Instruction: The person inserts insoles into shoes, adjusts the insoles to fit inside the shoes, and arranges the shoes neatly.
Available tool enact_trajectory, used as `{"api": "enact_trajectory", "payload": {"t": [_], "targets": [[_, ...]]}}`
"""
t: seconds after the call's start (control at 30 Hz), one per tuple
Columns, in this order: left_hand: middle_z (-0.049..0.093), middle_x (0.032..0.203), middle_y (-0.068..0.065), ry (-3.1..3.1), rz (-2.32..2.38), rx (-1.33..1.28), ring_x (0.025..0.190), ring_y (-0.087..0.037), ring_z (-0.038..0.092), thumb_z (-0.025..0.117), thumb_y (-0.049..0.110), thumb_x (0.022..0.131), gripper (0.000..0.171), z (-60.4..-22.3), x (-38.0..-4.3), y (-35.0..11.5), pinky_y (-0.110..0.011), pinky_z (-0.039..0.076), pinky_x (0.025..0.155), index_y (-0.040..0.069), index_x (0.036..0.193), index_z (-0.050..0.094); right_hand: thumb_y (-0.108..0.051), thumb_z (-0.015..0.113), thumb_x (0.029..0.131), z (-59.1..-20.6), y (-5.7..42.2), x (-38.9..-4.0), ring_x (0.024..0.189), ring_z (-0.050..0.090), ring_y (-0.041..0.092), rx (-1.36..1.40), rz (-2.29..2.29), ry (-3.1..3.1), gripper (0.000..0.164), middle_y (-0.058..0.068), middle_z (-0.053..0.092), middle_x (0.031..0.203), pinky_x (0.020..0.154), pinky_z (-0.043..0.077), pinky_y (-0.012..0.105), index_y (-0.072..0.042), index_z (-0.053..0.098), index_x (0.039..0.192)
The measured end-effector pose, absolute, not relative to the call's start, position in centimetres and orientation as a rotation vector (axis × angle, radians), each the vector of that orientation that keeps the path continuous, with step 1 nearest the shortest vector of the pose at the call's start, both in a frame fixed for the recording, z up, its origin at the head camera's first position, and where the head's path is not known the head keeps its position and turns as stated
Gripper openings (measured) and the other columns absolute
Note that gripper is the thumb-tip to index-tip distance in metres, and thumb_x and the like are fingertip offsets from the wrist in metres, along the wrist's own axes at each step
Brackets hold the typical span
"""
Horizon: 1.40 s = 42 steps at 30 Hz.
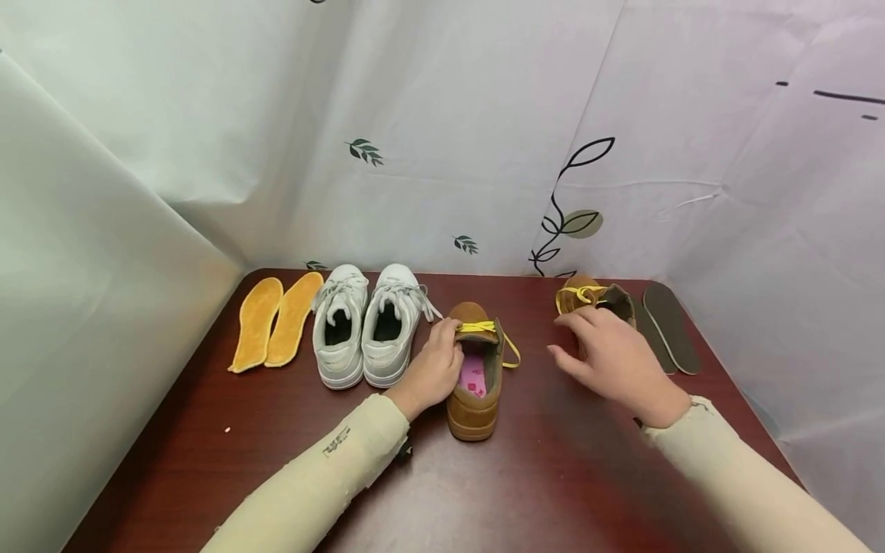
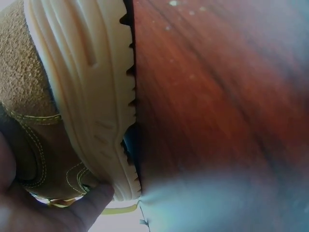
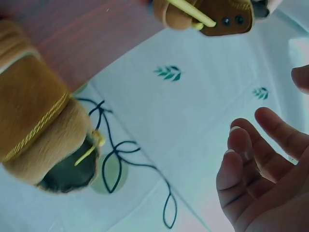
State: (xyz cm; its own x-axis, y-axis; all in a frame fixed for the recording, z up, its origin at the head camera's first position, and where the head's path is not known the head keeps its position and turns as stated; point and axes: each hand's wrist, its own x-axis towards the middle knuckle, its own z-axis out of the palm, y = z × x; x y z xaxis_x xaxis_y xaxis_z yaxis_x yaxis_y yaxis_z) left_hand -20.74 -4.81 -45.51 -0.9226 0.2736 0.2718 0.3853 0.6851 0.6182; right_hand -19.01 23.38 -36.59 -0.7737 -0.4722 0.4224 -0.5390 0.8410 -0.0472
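Note:
A brown suede shoe [image 1: 473,411] with yellow laces [image 1: 477,327] stands at the middle of the table, its heel towards me. A pink insole [image 1: 473,376] shows inside it. My left hand [image 1: 434,367] grips this shoe by its left side; in the left wrist view a fingertip presses by the pale sole [image 2: 91,96]. The second brown shoe [image 1: 581,290] stands at the back right, partly hidden behind my right hand [image 1: 615,357]. That hand is held over the table with loosely spread fingers [image 3: 236,169] and nothing in them.
Two white sneakers [image 1: 339,361] stand side by side left of the held shoe. Beyond them lie two yellow fleecy insoles [image 1: 259,315]. Two dark grey insoles [image 1: 672,326] lie at the right edge. A pale cloth [image 1: 449,153] with leaf prints hangs behind the table [image 1: 498,491].

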Motion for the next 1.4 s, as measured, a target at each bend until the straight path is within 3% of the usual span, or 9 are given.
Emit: {"api": "enact_trajectory", "payload": {"t": [0.3, 0.63, 0.87, 1.17, 1.4], "targets": [[0.043, 0.151, -0.027, -2.719, -1.055, -0.547, 0.136, -0.040, 0.048, 0.041, 0.011, 0.103, 0.039, -45.7, -20.7, -4.9, -0.055, 0.043, 0.116, 0.002, 0.141, 0.040, -0.028, 0.071, 0.087, -35.7, 26.3, -20.4, 0.081, 0.059, 0.030, 0.661, 0.236, -2.608, 0.026, 0.011, 0.067, 0.086, 0.066, 0.053, 0.049, -0.006, 0.068, 0.100], [0.043, 0.151, -0.026, -2.717, -1.046, -0.534, 0.136, -0.039, 0.048, 0.040, 0.011, 0.102, 0.039, -45.4, -20.9, -4.9, -0.056, 0.043, 0.115, 0.002, 0.141, 0.040, -0.029, 0.068, 0.091, -35.0, 29.5, -22.3, 0.111, 0.059, 0.043, 0.510, 0.310, -2.703, 0.036, 0.024, 0.069, 0.114, 0.092, 0.050, 0.064, -0.001, 0.067, 0.113], [0.042, 0.151, -0.027, -2.733, -1.062, -0.536, 0.137, -0.040, 0.046, 0.041, 0.010, 0.102, 0.039, -45.6, -20.7, -4.8, -0.056, 0.042, 0.117, 0.003, 0.141, 0.040, -0.025, 0.060, 0.097, -36.0, 32.3, -23.2, 0.113, 0.056, 0.050, 0.426, 0.344, -2.774, 0.038, 0.032, 0.063, 0.121, 0.090, 0.048, 0.070, 0.005, 0.062, 0.121], [0.043, 0.150, -0.027, -2.747, -1.046, -0.517, 0.135, -0.041, 0.048, 0.041, 0.009, 0.102, 0.040, -45.8, -20.8, -4.8, -0.057, 0.043, 0.115, 0.002, 0.141, 0.040, -0.011, 0.050, 0.102, -36.7, 34.8, -24.2, 0.109, 0.057, 0.050, 0.445, 0.364, -2.852, 0.029, 0.033, 0.062, 0.120, 0.090, 0.048, 0.068, 0.007, 0.059, 0.124], [0.042, 0.150, -0.028, -2.744, -1.045, -0.518, 0.136, -0.042, 0.047, 0.040, 0.010, 0.101, 0.041, -45.8, -20.6, -4.7, -0.057, 0.043, 0.116, 0.002, 0.142, 0.040, -0.014, 0.055, 0.100, -39.0, 37.1, -25.4, 0.115, 0.053, 0.057, 0.413, 0.327, -2.972, 0.040, 0.040, 0.057, 0.127, 0.094, 0.045, 0.073, 0.010, 0.053, 0.131]]}}
